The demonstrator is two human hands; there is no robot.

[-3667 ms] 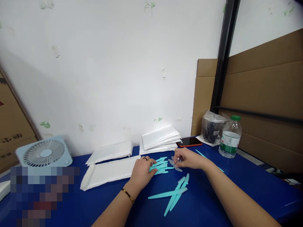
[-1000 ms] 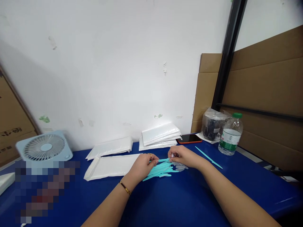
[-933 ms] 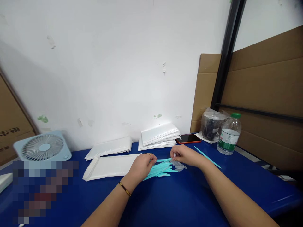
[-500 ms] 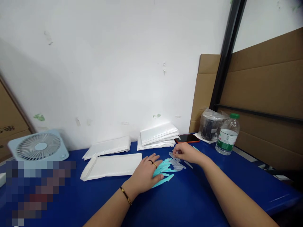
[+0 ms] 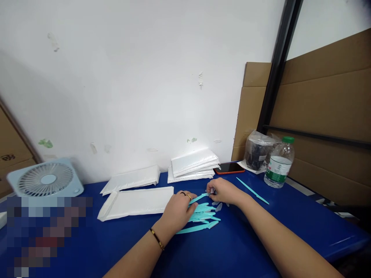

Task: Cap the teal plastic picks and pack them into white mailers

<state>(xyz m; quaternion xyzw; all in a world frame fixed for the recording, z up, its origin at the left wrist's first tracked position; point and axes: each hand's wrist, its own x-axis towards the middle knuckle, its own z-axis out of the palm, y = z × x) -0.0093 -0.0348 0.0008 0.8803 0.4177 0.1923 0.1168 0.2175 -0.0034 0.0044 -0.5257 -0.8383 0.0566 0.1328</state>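
Between my hands, a turquoise eyebrow razor (image 5: 199, 198) lies with one end at my left fingers and the other at my right fingertips. My left hand (image 5: 182, 206), with rings and a bracelet, is closed on its left end. My right hand (image 5: 222, 190) pinches a small translucent cap (image 5: 206, 191) at its right end; the fingers partly hide this cap. Below them is a loose pile of similar turquoise razors (image 5: 203, 214). Several clear caps (image 5: 218, 207) lie scattered under my right hand. One single razor (image 5: 252, 190) rests apart, right of my right wrist.
White padded envelopes lie at the back left (image 5: 131, 180), in a stack (image 5: 194, 164), and singly (image 5: 142, 202) beside my left hand. A phone (image 5: 230, 168), a bagged dark object (image 5: 256, 154), a water bottle (image 5: 278, 164) and a fan (image 5: 46, 178) stand around the blue table (image 5: 226, 247).
My left hand has closed from lying flat over the pile to gripping one razor. My right hand has shifted slightly left to that razor's end. More of the pile shows.
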